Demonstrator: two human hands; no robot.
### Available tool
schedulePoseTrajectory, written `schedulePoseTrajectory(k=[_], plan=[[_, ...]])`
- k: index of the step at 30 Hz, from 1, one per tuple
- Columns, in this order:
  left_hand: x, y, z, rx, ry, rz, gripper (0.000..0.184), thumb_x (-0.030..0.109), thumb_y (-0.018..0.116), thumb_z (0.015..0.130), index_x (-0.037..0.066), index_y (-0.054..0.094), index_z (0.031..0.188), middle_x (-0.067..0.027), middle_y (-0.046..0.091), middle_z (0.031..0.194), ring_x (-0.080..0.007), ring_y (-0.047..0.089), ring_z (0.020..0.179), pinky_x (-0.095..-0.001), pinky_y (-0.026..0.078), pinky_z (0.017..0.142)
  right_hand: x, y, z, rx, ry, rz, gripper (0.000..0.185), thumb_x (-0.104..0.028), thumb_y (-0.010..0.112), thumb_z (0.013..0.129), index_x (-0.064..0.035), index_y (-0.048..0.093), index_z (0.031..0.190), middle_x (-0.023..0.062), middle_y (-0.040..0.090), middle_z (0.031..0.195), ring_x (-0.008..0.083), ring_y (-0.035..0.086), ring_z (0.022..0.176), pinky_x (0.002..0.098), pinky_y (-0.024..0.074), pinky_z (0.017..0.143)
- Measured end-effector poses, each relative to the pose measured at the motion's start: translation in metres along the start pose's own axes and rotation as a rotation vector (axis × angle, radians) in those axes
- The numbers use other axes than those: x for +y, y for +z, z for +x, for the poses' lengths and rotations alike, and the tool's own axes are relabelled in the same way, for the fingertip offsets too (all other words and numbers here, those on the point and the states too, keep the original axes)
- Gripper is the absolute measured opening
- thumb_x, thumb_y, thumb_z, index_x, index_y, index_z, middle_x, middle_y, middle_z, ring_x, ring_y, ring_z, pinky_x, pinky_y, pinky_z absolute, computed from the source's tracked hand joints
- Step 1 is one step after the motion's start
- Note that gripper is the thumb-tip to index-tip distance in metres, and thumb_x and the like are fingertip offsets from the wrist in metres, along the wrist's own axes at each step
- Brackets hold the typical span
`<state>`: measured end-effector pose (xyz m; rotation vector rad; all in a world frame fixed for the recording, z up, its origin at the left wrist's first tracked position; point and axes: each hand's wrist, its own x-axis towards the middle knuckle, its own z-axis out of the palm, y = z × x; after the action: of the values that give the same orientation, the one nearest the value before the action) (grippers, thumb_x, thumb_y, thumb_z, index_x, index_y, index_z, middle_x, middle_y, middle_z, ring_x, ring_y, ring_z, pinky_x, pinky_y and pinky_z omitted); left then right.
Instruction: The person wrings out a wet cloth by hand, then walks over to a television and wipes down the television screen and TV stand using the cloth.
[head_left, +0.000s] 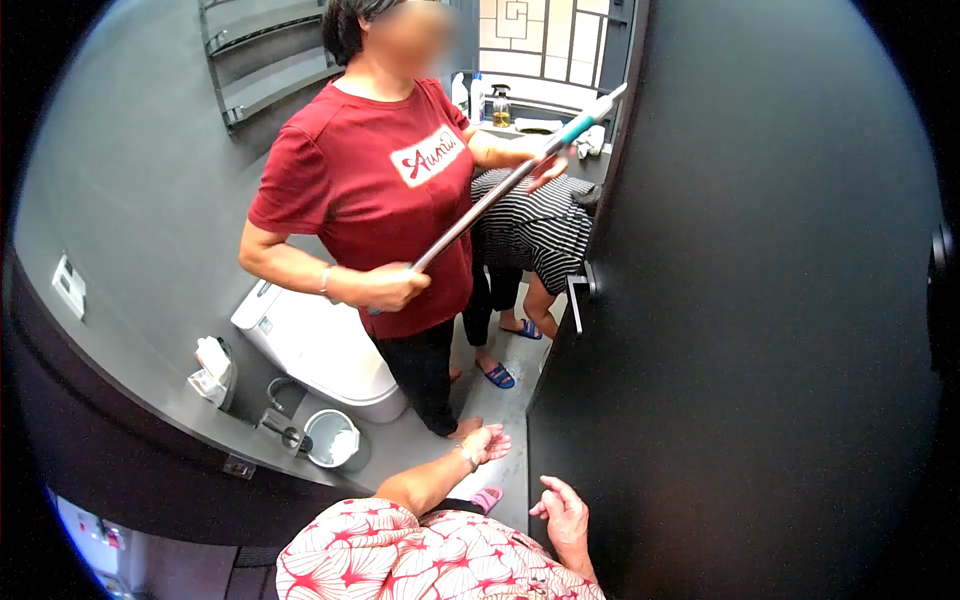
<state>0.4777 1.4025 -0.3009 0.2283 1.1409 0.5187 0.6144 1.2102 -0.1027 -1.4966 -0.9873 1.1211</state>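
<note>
Pole [492, 198] slanting in the grasp of another person [360, 200], beyond two bare hands.
Its long axis climbs from lower left to upper right, its teal-and-white end towards the upright edge of the smooth, black door [760, 300]; the shaft is slim, round, shiny metal. The right hand [486, 446] is open, palm up, holding nothing; the left hand [566, 515] is half-curled near the door, nothing visible in it.

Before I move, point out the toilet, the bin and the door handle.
Toilet [320, 342]: head view, on its white lid.
Bin [321, 428]: head view, on its inner wall.
Door handle [576, 304]: head view, on its lever.
</note>
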Motion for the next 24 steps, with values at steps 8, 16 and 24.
schedulePoseTrajectory(k=[8,16,24], plan=[[-0.025,-0.005,-0.001,-0.066,-0.051,0.023,0.017,0.026,0.05,0.083,0.01,0.053,0.086,-0.0052,0.06,0.081,-0.021,0.059,0.071,-0.0351,0.05,0.064,-0.006,-0.004,0.004,0.095,-0.02,0.101,0.025,-0.01,0.041,0.086,0.004,0.053,0.103,0.004,0.049,0.057,0.0108,0.05,0.053,0.0229,0.0431,0.053],[-0.042,-0.029,-0.006,0.019,-0.147,0.115,0.016,0.023,0.049,0.083,0.011,0.054,0.093,-0.0072,0.061,0.086,-0.0213,0.059,0.075,-0.0353,0.049,0.064,-0.008,0.006,-0.011,-0.024,0.136,0.026,0.019,-0.008,0.047,0.084,0.0009,0.057,0.098,0.0026,0.055,0.061,0.0081,0.053,0.057,0.0204,0.0423,0.054],[-0.032,-0.054,-0.008,0.103,-0.145,0.057,0.015,0.022,0.048,0.084,0.011,0.054,0.092,-0.0069,0.06,0.082,-0.0219,0.059,0.073,-0.0362,0.049,0.063,-0.015,0.003,-0.008,-0.069,0.141,-0.083,0.02,-0.008,0.047,0.083,0.0004,0.058,0.097,0.0038,0.056,0.064,0.0079,0.053,0.058,0.0205,0.0418,0.055]])
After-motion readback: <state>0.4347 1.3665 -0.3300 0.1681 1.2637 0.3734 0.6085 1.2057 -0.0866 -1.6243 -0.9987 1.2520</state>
